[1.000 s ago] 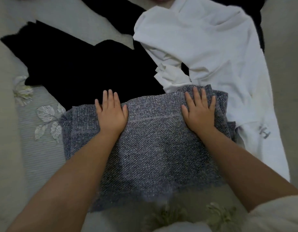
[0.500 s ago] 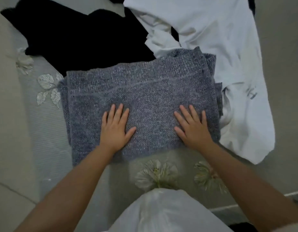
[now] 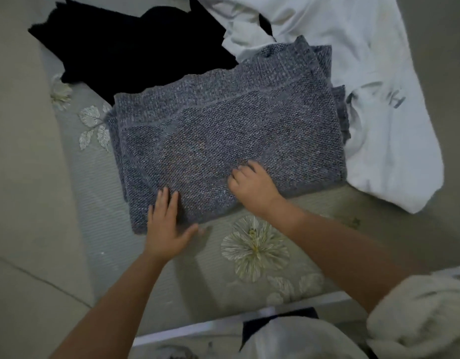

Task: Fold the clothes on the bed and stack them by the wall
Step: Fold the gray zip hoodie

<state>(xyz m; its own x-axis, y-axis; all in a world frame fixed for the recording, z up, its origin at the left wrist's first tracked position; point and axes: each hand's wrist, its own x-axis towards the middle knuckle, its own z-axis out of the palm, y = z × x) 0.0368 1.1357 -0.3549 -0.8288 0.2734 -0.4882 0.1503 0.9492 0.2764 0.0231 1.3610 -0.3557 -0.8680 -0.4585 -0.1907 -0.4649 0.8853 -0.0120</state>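
- hands have slid back from the far fold to the near edge of the knit (image 3: 223,130).
- left hand (image 3: 166,224) flat at 7 o'clock; right hand (image 3: 252,187) bunching fabric, likely ready to lift.
- knit folded, mid-bed (image 3: 94,203).

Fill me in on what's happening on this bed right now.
A person is folding laundry. A grey knit lies folded into a rectangle on the bed cover. The left hand lies flat at its near edge, fingers straight, while the right hand has its fingers curled into the fabric, apparently bunching or gripping it. A black garment and a white shirt lie unfolded just beyond, the grey knit overlapping both. No stack by the wall is in view.
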